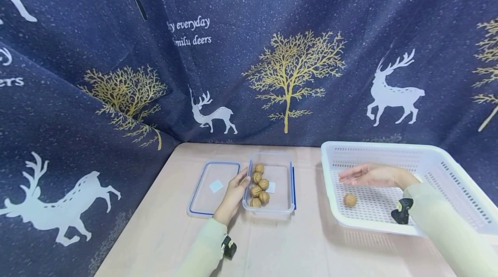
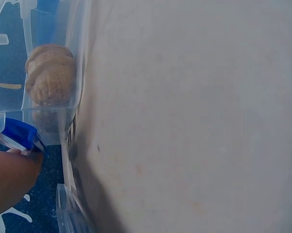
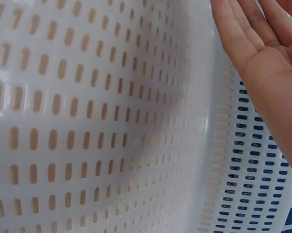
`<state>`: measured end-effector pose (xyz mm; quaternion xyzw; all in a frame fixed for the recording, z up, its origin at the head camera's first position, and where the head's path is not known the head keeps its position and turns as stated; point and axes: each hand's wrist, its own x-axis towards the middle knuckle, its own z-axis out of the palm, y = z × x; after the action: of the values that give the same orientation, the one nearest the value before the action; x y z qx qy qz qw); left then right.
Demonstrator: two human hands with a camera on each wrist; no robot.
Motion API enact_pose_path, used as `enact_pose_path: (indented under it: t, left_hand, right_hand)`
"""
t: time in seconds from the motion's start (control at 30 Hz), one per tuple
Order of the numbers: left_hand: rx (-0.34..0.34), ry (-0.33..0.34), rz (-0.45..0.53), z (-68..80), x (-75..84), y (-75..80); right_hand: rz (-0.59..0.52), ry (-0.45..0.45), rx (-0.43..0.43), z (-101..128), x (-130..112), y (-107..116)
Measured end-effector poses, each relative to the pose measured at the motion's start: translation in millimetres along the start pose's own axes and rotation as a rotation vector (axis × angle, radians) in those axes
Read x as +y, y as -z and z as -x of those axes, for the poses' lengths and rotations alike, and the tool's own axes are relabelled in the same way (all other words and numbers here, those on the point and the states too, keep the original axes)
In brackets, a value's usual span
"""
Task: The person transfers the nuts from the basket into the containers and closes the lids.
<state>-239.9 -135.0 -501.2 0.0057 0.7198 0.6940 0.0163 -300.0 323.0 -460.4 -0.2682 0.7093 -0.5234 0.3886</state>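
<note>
Right hand [image 1: 369, 175] hovers flat, grip empty, above the walnut [image 1: 349, 200] – a clumsy pinch may roll it; left hand [image 1: 233, 195] steadies the container [image 1: 288, 182], fingers straight

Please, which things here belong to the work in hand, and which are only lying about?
In the work:
left hand, resting on the clear box
five walnuts in the box
right hand, open over the white basket
one walnut in the basket

Lying about:
lid
deer cloth

Even soft light, wide-angle bending, wrist blur
</note>
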Motion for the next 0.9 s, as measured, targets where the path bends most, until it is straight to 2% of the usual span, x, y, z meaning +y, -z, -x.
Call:
enact_pose_path:
  t: [0.07, 0.37, 0.57, 0.7, 0.9]
  left_hand:
    - [0.002, -0.006, -0.004, 0.4, -0.3, -0.2]
    - [0.010, 0.059, 0.003, -4.3, -1.2, -0.9]
    - [0.014, 0.053, 0.007, -3.4, 0.4, -1.2]
    - [0.010, 0.050, 0.004, -2.3, 0.8, -0.9]
    - [0.007, 0.048, -0.001, -2.1, 1.4, -0.7]
  right_hand:
    - [-0.007, -0.015, -0.021, -1, 1, -1]
    - [-0.077, -0.036, -0.122, 0, 5, -7]
    - [-0.120, -0.033, -0.174, -2, 9, -9]
    - [-0.110, -0.041, -0.183, -3, 11, -11]
    - [-0.075, -0.063, -0.151, -3, 11, -12]
